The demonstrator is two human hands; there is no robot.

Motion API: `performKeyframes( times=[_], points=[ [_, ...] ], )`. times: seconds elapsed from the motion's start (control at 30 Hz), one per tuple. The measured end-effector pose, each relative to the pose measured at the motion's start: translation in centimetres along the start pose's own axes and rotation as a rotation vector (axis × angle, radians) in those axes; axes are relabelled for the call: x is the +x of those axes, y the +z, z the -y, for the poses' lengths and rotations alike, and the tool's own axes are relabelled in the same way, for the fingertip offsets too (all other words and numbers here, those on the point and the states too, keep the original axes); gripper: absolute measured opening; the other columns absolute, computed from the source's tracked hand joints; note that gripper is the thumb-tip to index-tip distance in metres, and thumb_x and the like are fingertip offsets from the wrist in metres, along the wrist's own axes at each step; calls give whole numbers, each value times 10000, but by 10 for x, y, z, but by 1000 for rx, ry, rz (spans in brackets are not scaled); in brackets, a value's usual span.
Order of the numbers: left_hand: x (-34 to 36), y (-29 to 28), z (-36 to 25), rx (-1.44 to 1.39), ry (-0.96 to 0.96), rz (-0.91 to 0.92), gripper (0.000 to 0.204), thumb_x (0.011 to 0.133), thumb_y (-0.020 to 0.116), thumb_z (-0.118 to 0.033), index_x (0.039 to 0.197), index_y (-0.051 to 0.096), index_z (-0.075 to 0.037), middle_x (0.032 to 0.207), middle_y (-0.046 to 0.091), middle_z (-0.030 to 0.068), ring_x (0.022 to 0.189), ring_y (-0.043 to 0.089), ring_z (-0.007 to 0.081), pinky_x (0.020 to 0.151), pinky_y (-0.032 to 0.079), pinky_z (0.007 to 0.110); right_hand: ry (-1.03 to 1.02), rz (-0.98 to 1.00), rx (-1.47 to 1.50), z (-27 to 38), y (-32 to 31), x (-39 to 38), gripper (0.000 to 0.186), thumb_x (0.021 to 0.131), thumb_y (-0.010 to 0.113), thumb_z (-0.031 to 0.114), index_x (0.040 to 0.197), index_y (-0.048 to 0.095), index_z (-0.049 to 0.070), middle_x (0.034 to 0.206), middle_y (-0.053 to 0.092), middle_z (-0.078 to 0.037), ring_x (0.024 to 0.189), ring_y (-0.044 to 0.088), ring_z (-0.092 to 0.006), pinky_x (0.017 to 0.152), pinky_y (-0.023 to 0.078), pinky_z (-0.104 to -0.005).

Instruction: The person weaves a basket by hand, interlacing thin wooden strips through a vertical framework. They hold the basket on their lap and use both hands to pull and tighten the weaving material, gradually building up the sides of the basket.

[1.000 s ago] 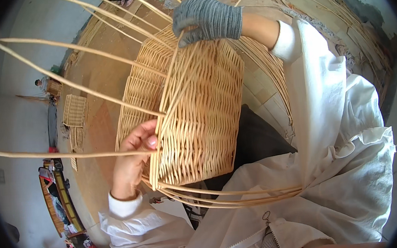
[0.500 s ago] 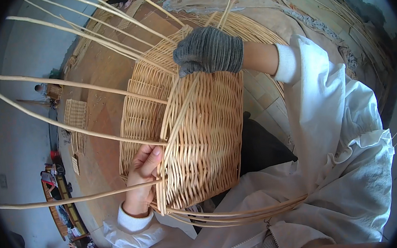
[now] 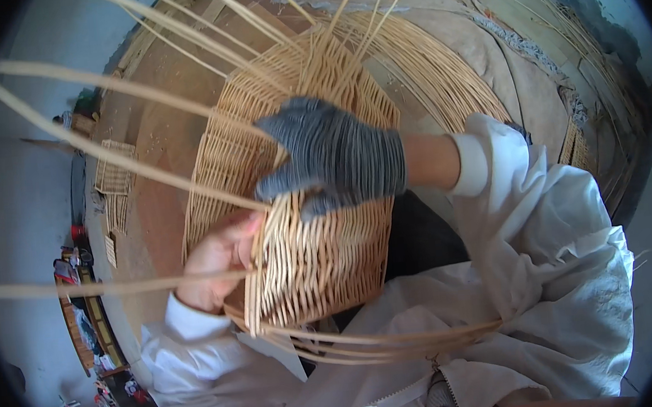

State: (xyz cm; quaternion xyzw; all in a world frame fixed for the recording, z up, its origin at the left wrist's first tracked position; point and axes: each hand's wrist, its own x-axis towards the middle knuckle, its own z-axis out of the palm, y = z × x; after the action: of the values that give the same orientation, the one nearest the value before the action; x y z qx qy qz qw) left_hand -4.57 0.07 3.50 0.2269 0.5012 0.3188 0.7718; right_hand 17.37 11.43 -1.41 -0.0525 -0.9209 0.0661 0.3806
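A half-woven wicker basket (image 3: 323,258) of pale willow rests tilted at my lap, with long loose willow rods (image 3: 116,156) fanning out from its rim to the left. My left hand (image 3: 219,263), bare, is closed on the near left part of the rim, beside a rod; some of its fingers are hidden behind the weave. Over the middle of the rim is my right hand (image 3: 337,156), in a dark grey knitted glove, its fingers spread apart and nearest the rod bases. Several bent rods (image 3: 400,344) curve from the basket's near corner across my lap.
A bundle of loose willow rods (image 3: 447,77) lies beyond the basket on the right, by a crumpled cloth (image 3: 517,78). Flat woven pieces (image 3: 114,172) lie on the floor at left. Further left, a wooden rack (image 3: 92,325) with assorted items stands near the wall.
My right hand has come nearer along the rim, and its closed fingers have spread. The basket and rods have tilted and shifted slightly left; my left hand still grips the rim.
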Motion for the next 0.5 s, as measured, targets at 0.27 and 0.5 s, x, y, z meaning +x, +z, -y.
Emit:
performKeyframes(
  times=[0.27, 0.5],
  points=[
    [-79, 14, 15, 1137, 653, 117, 830, 668, 800, -185, 1372, 390, -24, 1228, 540, 136, 1007, 586, 200, 876, 471, 308, 58, 48, -73, -8, -7, -15, 490, 717, 733, 384, 1180, 624, 271, 1368, 384, -234, 1206, 415, -395, 1043, 266, -509],
    [-81, 11, 48, 1168, 928, -124, 695, 571, 841, -161, 1202, 585, -21, 906, 587, 38, 813, 526, 139, 747, 439, 272, 156, 244, -191, 17, -27, 0, 527, 705, 753, 323, 1208, 605, 270, 1362, 404, -211, 1228, 409, -386, 1036, 310, -467]
  ],
)
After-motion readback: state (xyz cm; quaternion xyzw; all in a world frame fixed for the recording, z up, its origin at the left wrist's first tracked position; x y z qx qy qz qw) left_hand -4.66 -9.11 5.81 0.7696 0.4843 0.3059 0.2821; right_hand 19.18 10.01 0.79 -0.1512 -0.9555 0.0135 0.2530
